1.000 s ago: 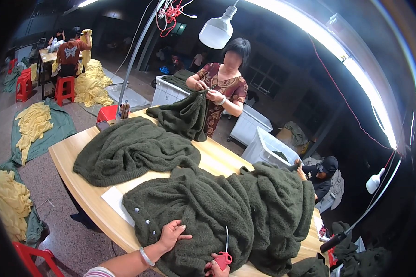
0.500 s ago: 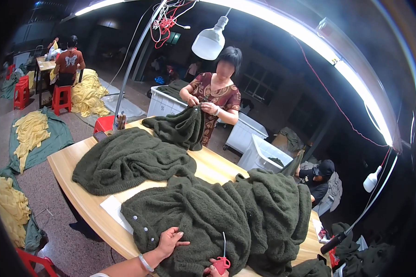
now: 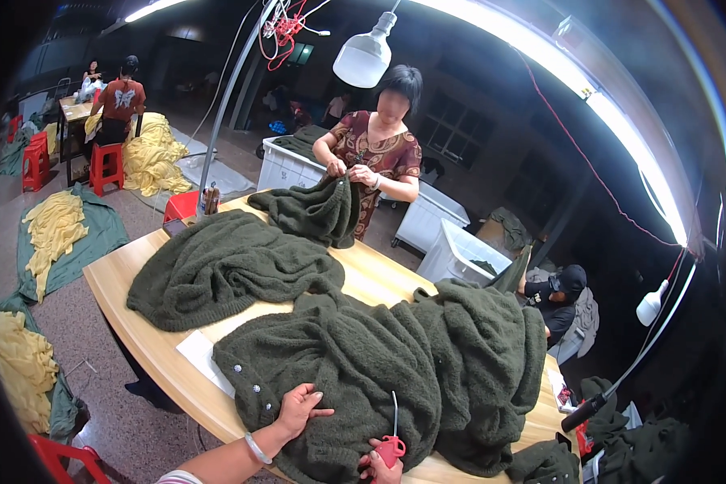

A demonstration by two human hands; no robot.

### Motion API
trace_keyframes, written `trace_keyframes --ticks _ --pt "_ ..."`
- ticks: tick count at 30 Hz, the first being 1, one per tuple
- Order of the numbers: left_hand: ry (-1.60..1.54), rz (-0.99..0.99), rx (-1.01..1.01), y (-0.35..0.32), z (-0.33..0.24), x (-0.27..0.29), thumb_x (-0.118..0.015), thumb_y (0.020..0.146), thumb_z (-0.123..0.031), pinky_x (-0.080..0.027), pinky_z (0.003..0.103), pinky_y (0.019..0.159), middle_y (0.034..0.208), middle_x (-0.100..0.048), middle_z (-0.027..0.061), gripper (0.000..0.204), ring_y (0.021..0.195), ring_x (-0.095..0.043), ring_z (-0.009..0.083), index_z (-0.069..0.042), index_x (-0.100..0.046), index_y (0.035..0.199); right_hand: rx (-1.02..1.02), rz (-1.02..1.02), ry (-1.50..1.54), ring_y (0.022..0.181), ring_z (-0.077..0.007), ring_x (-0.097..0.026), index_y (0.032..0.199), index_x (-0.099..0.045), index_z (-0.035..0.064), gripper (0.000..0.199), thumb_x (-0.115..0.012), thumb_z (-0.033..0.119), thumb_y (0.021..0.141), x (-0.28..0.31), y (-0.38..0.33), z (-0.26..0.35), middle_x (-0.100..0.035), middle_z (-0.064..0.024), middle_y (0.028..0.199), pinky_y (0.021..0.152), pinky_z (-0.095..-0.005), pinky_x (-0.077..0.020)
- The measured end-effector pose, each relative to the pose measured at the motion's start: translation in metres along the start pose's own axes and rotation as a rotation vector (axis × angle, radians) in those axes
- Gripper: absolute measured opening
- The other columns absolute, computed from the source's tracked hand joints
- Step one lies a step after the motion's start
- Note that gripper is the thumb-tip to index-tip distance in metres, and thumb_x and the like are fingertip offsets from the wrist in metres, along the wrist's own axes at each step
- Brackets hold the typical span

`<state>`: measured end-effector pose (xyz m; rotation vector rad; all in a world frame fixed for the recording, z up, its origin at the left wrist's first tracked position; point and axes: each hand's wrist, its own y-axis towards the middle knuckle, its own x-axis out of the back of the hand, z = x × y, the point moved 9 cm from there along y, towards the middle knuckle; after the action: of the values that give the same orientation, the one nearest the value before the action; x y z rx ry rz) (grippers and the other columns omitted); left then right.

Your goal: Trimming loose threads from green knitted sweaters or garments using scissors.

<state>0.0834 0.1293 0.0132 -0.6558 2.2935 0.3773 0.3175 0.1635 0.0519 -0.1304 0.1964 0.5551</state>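
Observation:
A dark green knitted cardigan [image 3: 339,387] lies bunched on the table in front of me, with several shiny buttons along its left edge. My left hand [image 3: 300,410] rests on the knit beside those buttons, fingers apart and holding nothing. At the lower edge, my right hand [image 3: 377,468] grips a red air blow gun [image 3: 391,448], its thin bent metal nozzle pointing up over the cardigan. More dark green knitwear [image 3: 488,363] is heaped to the right, touching the cardigan. Another knitted garment [image 3: 226,270] lies beyond my left hand.
Across the wooden table [image 3: 379,270], a person [image 3: 383,149] handles another green garment [image 3: 315,210]. White bins [image 3: 460,254] stand behind. A metal pole [image 3: 226,113] rises at the far edge; a bulb [image 3: 363,56] hangs above. A black-capped person [image 3: 555,306] is at the right.
The view has shifted slightly. My right hand and the blow gun appear a little higher in the picture; my left hand stays on the cardigan. The person opposite still handles the garment.

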Motion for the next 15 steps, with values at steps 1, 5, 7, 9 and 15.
trace_keyframes --ticks 1,5,7,9,15 --pt "0.002 -0.001 0.002 0.0 0.0 0.001 -0.049 0.099 -0.005 -0.061 0.04 0.082 0.109 -0.062 0.0061 0.019 0.096 -0.063 0.0164 0.001 -0.055 0.116 0.02 0.012 0.007 0.05 -0.0115 -0.055 0.127 -0.054 0.0053 0.036 -0.062 0.014 0.092 -0.001 -0.001 0.001 -0.065 -0.0052 0.078 0.045 -0.0215 -0.0431" --pt "-0.009 -0.014 0.021 -0.002 -0.002 -0.001 -0.05 0.098 -0.004 -0.061 0.04 0.082 0.107 -0.06 0.0051 0.017 0.094 -0.062 0.0148 0.001 -0.055 0.113 0.009 0.005 0.003 0.051 -0.0118 -0.056 0.127 -0.053 0.0043 0.037 -0.062 0.014 0.093 -0.002 -0.002 0.001 -0.065 -0.0056 0.079 0.045 -0.0215 -0.0442" --pt "-0.021 -0.021 0.028 -0.004 -0.004 -0.005 -0.051 0.097 -0.002 -0.062 0.04 0.081 0.103 -0.059 0.0042 0.015 0.091 -0.061 0.0131 0.002 -0.055 0.111 0.006 0.008 0.0 0.051 -0.0118 -0.056 0.128 -0.053 0.0041 0.037 -0.062 0.014 0.093 0.0 -0.003 0.0 -0.065 -0.0057 0.079 0.045 -0.0215 -0.0444" --pt "-0.016 -0.03 0.032 -0.004 -0.005 -0.006 -0.051 0.097 -0.003 -0.062 0.04 0.081 0.1 -0.058 0.0027 0.014 0.088 -0.06 0.0112 0.001 -0.055 0.11 0.003 0.01 -0.005 0.052 -0.0119 -0.056 0.128 -0.053 0.0039 0.037 -0.062 0.014 0.093 0.001 -0.002 -0.001 -0.065 -0.0058 0.079 0.045 -0.0214 -0.0445" --pt "-0.004 -0.05 0.029 -0.007 -0.017 -0.009 -0.052 0.098 -0.005 -0.062 0.04 0.08 0.093 -0.053 -0.0003 0.012 0.08 -0.056 0.0069 0.001 -0.054 0.109 0.013 0.026 -0.019 0.052 -0.0115 -0.056 0.128 -0.052 0.0036 0.037 -0.061 0.012 0.094 -0.001 0.001 -0.004 -0.065 -0.0056 0.079 0.044 -0.0211 -0.0444"
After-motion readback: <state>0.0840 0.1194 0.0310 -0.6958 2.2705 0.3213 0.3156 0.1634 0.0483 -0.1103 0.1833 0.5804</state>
